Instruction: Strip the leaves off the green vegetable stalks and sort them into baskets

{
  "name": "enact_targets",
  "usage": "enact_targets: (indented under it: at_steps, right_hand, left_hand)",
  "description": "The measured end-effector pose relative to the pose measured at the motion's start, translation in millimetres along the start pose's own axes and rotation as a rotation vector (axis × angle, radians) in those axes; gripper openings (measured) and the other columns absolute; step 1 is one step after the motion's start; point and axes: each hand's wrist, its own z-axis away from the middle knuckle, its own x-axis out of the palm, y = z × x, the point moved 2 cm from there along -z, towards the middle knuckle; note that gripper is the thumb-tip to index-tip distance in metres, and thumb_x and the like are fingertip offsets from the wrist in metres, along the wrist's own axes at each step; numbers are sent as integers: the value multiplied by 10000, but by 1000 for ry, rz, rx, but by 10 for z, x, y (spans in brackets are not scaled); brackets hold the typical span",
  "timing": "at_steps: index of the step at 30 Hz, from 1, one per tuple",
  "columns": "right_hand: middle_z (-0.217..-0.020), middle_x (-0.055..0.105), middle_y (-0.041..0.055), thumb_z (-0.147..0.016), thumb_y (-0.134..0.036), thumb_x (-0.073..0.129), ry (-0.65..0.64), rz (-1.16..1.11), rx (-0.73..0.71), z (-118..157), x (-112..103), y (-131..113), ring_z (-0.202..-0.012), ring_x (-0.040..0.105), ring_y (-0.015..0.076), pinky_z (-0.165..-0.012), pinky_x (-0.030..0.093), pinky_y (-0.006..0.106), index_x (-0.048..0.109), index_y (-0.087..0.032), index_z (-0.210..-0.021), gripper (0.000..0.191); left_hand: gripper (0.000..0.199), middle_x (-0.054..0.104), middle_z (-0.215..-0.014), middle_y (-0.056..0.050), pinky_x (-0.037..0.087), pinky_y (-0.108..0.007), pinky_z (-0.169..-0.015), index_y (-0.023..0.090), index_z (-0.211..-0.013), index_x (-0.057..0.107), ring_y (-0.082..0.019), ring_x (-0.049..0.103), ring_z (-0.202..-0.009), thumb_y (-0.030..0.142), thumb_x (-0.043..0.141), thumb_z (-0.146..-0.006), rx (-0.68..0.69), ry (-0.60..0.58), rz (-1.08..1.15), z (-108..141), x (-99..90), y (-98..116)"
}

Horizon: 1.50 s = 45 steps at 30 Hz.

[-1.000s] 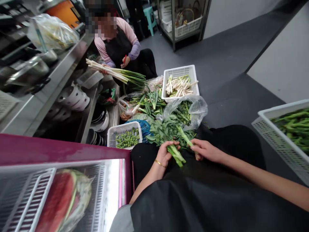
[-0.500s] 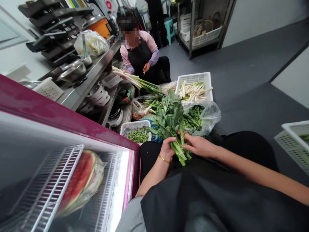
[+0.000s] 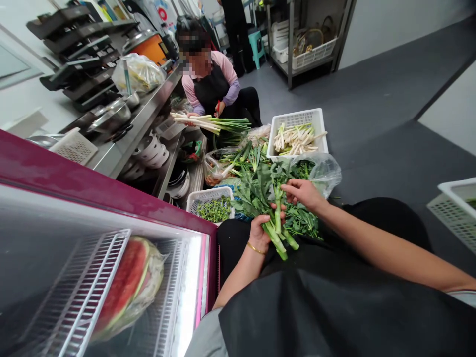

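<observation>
Several thick green stalks with broad leaves [image 3: 277,233] are gripped in my left hand [image 3: 262,228], cut ends pointing down toward my lap. My right hand [image 3: 303,192] is at the upper part of one stalk, thumb and fingers pinched near its leaves; what exactly they pinch is too small to tell. Beyond the bunch, a clear plastic bag [image 3: 327,173] lies partly open beside leafy greens. A white basket of small green pieces [image 3: 213,209] sits to the left of the bunch.
Across from me a person [image 3: 213,84] holds long white-and-green stalks [image 3: 208,123] and a red-handled tool. A white basket [image 3: 323,134] holds pale stalks. An open fridge with watermelon [image 3: 126,282] stands at left, another basket [image 3: 446,208] at right.
My right hand has moved up from the lower stalks to near the leaves. The bunch has spread a little. The other person's long stalks have swung up to lie more level.
</observation>
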Motion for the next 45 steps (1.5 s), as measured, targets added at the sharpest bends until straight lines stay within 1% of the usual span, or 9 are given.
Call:
enact_targets:
  at_steps: [4,7,11,14,19,26,33,39,45]
  right_hand:
    - [-551,533,3,-801,-452,536,1,225,-311,181,34,-78,-493,486,124,-482,384,250,514,-193,-672,290]
    - [-638,540,32,-860,-381,474,-179,520,-561,491,-28,127,-585,499,134,-560,400,265,529,-191,-637,298]
    - [-739,616,72,-725,-400,633,-444,665,-213,668,-298,587,-701,592,205,-630,453,310,626,-173,-774,232]
    - [-884,666,108,-677,-449,670,-546,360,66,529,-354,564,-723,624,216,-582,465,299,639,-150,-954,409]
    - [-568,604,21,-749,-493,646,-394,-344,126,159,-112,78,-484,526,110,-444,394,224,594,-133,-759,364]
    - [-455,564,-13,-605,-502,761,-193,-293,149,25,-27,-81,-425,519,103,-427,411,219,565,-150,-605,403]
    - [-625,625,-5,-598,-453,780,-372,-577,203,145,68,-194,-441,519,70,-416,385,194,613,-131,-838,435]
    - [-446,487,-51,-574,-524,771,-201,-459,73,44,71,-142,-363,388,59,-366,290,210,528,-165,-649,440]
    - [-532,531,7,-734,-533,634,155,98,-218,54,7,-213,-487,455,118,-485,353,261,536,-187,-630,374]
  left_hand:
    - [369,699,-877,-117,496,-313,-615,125,-913,643,-251,666,-761,222,603,-559,19,50,4,-36,42,26]
    - [339,679,-841,-90,474,-285,-585,137,-888,636,-191,627,-669,218,599,-561,38,61,67,-24,-2,109]
    - [283,653,-877,-86,423,-258,-530,171,-820,622,-148,555,-618,247,587,-549,166,41,135,55,-115,158]
    - [273,645,-829,-83,399,-268,-512,187,-789,616,-145,521,-565,307,594,-544,125,7,79,63,-139,34]
    - [346,679,-922,-148,452,-344,-571,168,-818,628,-263,629,-703,352,600,-527,-6,-56,-33,-15,-100,-93]
    - [462,678,-1026,-175,476,-354,-587,145,-933,648,-293,648,-766,283,616,-493,13,-70,-112,60,-53,101]
    - [406,675,-925,-115,436,-307,-543,186,-913,635,-194,593,-629,381,603,-558,58,0,-18,82,-222,-39]
    - [406,672,-961,-149,472,-369,-623,179,-882,608,-294,636,-813,367,616,-522,48,39,-98,110,-145,64]
    - [343,661,-914,-91,431,-278,-579,179,-846,596,-167,588,-646,264,632,-516,64,23,-48,146,-4,24]
